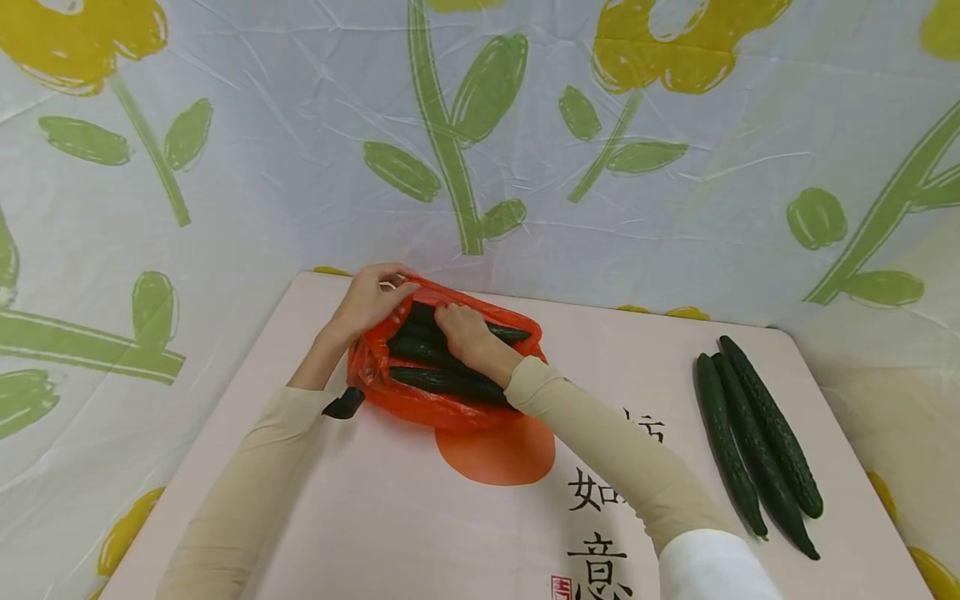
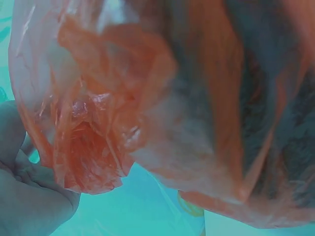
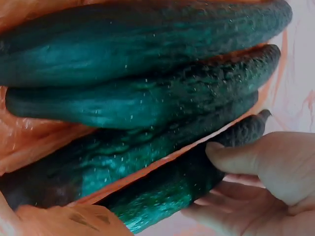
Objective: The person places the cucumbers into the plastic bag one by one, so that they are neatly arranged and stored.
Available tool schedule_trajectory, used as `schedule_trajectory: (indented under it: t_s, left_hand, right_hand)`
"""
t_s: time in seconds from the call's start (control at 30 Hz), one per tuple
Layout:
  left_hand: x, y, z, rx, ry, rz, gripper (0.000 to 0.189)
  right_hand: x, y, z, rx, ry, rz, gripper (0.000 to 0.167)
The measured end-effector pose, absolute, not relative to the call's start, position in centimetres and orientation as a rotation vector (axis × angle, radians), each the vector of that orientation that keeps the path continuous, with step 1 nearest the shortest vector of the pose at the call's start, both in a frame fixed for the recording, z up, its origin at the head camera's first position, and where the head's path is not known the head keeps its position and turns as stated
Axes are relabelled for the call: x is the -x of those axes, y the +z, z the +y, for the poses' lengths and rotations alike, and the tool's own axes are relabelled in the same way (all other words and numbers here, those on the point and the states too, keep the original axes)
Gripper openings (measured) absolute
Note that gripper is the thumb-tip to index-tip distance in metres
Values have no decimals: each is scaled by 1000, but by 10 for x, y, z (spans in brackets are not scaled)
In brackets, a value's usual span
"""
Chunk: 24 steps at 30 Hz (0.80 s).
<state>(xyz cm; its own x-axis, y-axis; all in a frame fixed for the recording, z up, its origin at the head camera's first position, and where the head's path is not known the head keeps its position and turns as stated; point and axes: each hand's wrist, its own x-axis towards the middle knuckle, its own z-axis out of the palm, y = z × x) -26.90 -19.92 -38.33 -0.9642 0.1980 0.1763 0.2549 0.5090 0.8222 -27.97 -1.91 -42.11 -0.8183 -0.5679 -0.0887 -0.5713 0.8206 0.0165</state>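
Observation:
In the head view, a red plastic bag [image 1: 420, 412] lies on its side on the table with several dark green cucumbers [image 1: 450, 383] inside its wide mouth. My left hand [image 1: 367, 304] pinches the bag's far left rim between thumb and fingers. The left wrist view is mostly filled by the crinkled film [image 2: 98, 167], with dark shapes showing through it. Reaching into the mouth, my right hand [image 1: 468, 333] grips one cucumber [image 3: 157, 196], its thumb on top and fingers underneath. Other cucumbers [image 3: 138, 44] lie alongside it, with a strip of red film between.
Three cucumbers [image 1: 753, 450] lie side by side at the table's right. The pale pink table [image 1: 375, 517] carries a printed orange circle [image 1: 498, 458] and black characters [image 1: 596, 558]. A flower-patterned cloth [image 1: 300, 150] hangs behind and along the sides.

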Motion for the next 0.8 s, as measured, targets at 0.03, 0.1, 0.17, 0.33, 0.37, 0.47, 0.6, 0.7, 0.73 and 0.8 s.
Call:
schedule_trajectory:
  t_s: [0.03, 0.1, 0.17, 0.33, 0.37, 0.47, 0.6, 0.7, 0.73, 0.8]
  left_hand:
    - [269, -383, -199, 399, -1487, -2671, 23]
    - [268, -383, -198, 385, -1545, -2651, 24]
    - [269, -384, -198, 364, -1619, -2621, 25]
    - [270, -385, -197, 327, -1758, -2545, 28]
    - [270, -385, -197, 326, -1762, -2540, 27]
    - [272, -386, -196, 325, -1761, -2536, 25]
    - [274, -389, -196, 323, -1749, -2533, 24]
    - [275, -389, -196, 329, -1738, -2537, 26]
    - [275, -389, -196, 328, -1736, -2536, 26]
    - [275, -387, -197, 325, -1736, -2538, 28]
  right_hand:
    - [279, -423, -21, 891, 72, 2933, 19]
    - [278, -424, -26, 837, 78, 2950, 18]
    - [277, -424, -31, 789, 89, 2957, 18]
    - [275, -419, -40, 791, 131, 2966, 16]
    - [275, -418, -41, 801, 135, 2965, 16]
    - [273, -413, -44, 839, 140, 2954, 17]
    - [268, -405, -47, 869, 116, 2928, 19]
    - [261, -398, -50, 868, 46, 2883, 18]
    - [259, -396, -50, 862, 7, 2863, 17]
    - [254, -392, -52, 861, -54, 2828, 17]
